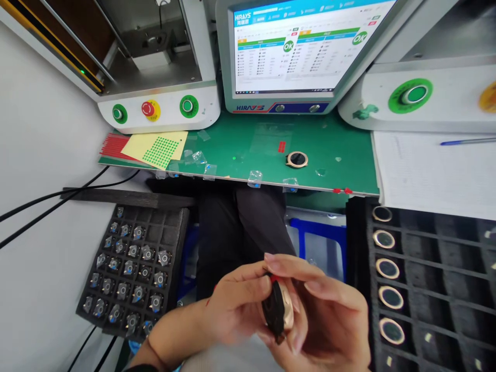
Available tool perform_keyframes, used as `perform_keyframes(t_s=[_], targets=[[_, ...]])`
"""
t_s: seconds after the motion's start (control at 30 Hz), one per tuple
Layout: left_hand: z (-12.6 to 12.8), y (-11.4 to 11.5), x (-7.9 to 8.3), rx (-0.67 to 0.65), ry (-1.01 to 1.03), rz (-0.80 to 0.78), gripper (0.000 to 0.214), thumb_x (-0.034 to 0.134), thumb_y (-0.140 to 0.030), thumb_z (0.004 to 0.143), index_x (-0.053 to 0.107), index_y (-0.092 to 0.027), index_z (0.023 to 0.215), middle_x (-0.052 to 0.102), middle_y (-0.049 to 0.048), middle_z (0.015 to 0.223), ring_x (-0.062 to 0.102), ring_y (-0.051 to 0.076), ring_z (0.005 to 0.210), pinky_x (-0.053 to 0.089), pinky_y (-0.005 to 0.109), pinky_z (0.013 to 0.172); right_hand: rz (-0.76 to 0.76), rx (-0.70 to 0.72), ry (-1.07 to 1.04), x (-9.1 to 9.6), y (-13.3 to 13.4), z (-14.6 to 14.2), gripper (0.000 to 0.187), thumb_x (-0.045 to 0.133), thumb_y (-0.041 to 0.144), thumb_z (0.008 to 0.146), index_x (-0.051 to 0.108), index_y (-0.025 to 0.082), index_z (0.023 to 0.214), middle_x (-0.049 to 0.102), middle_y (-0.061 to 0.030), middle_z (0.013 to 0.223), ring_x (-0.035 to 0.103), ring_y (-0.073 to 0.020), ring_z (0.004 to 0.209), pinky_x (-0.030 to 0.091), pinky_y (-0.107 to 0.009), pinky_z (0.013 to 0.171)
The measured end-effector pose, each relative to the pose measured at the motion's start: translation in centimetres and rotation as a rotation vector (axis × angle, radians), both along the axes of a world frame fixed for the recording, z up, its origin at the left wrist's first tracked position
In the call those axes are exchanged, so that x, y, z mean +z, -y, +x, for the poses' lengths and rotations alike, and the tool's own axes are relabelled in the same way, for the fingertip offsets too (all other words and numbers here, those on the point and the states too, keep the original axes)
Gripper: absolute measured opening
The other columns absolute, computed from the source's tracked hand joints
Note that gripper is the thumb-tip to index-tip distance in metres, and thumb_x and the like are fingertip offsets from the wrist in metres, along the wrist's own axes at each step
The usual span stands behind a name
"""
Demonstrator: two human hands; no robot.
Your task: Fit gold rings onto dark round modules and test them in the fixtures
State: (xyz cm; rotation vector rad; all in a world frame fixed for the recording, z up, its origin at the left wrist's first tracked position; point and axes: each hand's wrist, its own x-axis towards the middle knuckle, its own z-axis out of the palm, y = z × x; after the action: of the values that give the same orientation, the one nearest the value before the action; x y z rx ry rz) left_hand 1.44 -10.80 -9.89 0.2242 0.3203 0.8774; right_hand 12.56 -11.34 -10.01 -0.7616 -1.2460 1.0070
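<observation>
A round watch case (282, 310) with a gold-coloured rim and a black side is tilted on edge between my hands, low in the middle. My left hand (240, 299) grips it, the thumb pressed near its upper edge beside a small red patch. My right hand (329, 310) wraps round its other side, fingers curled and touching it near the top. Parts of the watch are hidden behind the fingers. On the green bench mat (228, 144) lies another gold-rimmed watch case (297, 159), close to a small group of red stickers (281, 147).
A black foam tray (163, 235) with several small bagged parts stands at the left. The right foam tray (426, 289) has a column of gold-rimmed watch cases. Behind the mat are a monitor (271, 105) and button panels. Green dot stickers (160, 152), plastic scraps and paper lie around.
</observation>
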Motion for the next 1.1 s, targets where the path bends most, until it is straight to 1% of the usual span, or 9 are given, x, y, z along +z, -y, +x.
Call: perform_keyframes(t_s=[0.13, 0.3, 0.43, 0.57, 0.63, 0.73, 0.83, 1.0, 1.1], targets=[[-0.1, -0.1, 0.1, -0.044, 0.027, -0.031, 0.039, 0.060, -0.049, 0.085, 0.060, -0.012, 0.074, 0.054, 0.0016, 0.054, 0.040, 0.006, 0.037, 0.026, 0.016, 0.034, 0.029, 0.017, -0.046, -0.4, -0.4, -0.2, 0.050, 0.076, 0.018, 0.078, 0.051, 0.021, 0.120, 0.070, -0.0077, 0.104, 0.069, -0.0218, 0.097, 0.058, -0.043, 0.095], [-0.1, -0.5, 0.3, 0.015, 0.012, -0.082, 0.032, 0.057, -0.041, 0.090, 0.060, -0.012, 0.078, 0.052, 0.0005, 0.055, 0.040, 0.005, 0.041, 0.031, 0.015, 0.042, 0.010, -0.021, -0.083, -1.3, -1.0, -0.4, 0.042, 0.078, 0.024, 0.077, 0.052, 0.022, 0.110, 0.071, -0.0074, 0.103, 0.070, -0.0207, 0.097, 0.054, -0.042, 0.100], [-0.3, -2.1, -0.1, -0.069, -0.107, -0.040, 0.039, 0.057, -0.049, 0.089, 0.060, -0.012, 0.075, 0.052, 0.0005, 0.055, 0.041, 0.007, 0.043, 0.033, 0.016, 0.044, 0.049, -0.069, -0.015, -1.6, -2.4, 0.0, 0.034, 0.076, 0.029, 0.079, 0.051, 0.022, 0.101, 0.069, -0.0070, 0.098, 0.069, -0.0205, 0.096, 0.057, -0.042, 0.096], [-1.0, -7.4, -0.3, -0.245, -0.638, 0.310, 0.057, 0.045, -0.063, 0.090, 0.068, -0.012, 0.102, 0.066, 0.0098, 0.086, 0.061, 0.017, 0.074, 0.048, 0.027, 0.070, 0.024, -0.232, -0.071, -2.5, -4.3, 1.5, 0.032, 0.076, 0.021, 0.079, 0.053, 0.022, 0.101, 0.068, -0.0061, 0.100, 0.068, -0.0187, 0.097, 0.055, -0.042, 0.098], [-0.8, -11.4, -0.8, -0.134, -1.065, 0.586, 0.046, 0.046, -0.053, 0.094, 0.066, -0.016, 0.111, 0.065, 0.0109, 0.106, 0.062, 0.020, 0.092, 0.049, 0.031, 0.082, -0.014, -0.317, -0.120, -3.3, -5.1, 2.4, 0.033, 0.076, 0.016, 0.077, 0.054, 0.021, 0.102, 0.068, -0.0053, 0.100, 0.067, -0.0173, 0.098, 0.053, -0.039, 0.100], [0.7, -17.3, -2.1, 0.082, -1.619, 0.994, 0.023, 0.056, -0.031, 0.091, 0.064, -0.018, 0.108, 0.065, 0.0082, 0.109, 0.061, 0.020, 0.096, 0.049, 0.034, 0.086, -0.074, -0.359, -0.119, -4.7, -6.1, 3.4, 0.036, 0.075, 0.011, 0.077, 0.054, 0.021, 0.104, 0.068, -0.0063, 0.102, 0.066, -0.0176, 0.100, 0.054, -0.037, 0.097], [3.4, -21.3, -3.4, -0.050, -1.926, 1.302, 0.029, 0.067, -0.024, 0.083, 0.061, -0.019, 0.111, 0.065, 0.0076, 0.113, 0.061, 0.024, 0.101, 0.052, 0.036, 0.083, -0.096, -0.382, -0.044, -5.7, -6.6, 4.0, 0.036, 0.073, 0.011, 0.078, 0.052, 0.020, 0.107, 0.067, -0.0085, 0.103, 0.066, -0.0190, 0.099, 0.056, -0.036, 0.091], [6.7, -23.9, -4.0, -0.328, -2.212, 1.420, 0.037, 0.073, -0.027, 0.080, 0.062, -0.019, 0.114, 0.068, 0.0077, 0.111, 0.064, 0.028, 0.100, 0.054, 0.036, 0.071, 0.010, -0.367, 0.154, -6.5, -7.1, 4.7, 0.039, 0.069, 0.005, 0.077, 0.049, 0.019, 0.107, 0.065, -0.0107, 0.105, 0.066, -0.0211, 0.098, 0.058, -0.036, 0.084], [6.9, -24.6, -4.2, -0.336, -2.170, 1.332, 0.031, 0.073, -0.022, 0.080, 0.066, -0.019, 0.109, 0.070, 0.0082, 0.106, 0.064, 0.030, 0.102, 0.054, 0.040, 0.077, 0.016, -0.358, 0.180, -6.7, -7.4, 5.2, 0.035, 0.068, 0.007, 0.078, 0.049, 0.018, 0.105, 0.065, -0.0112, 0.103, 0.066, -0.0206, 0.094, 0.059, -0.034, 0.080]])
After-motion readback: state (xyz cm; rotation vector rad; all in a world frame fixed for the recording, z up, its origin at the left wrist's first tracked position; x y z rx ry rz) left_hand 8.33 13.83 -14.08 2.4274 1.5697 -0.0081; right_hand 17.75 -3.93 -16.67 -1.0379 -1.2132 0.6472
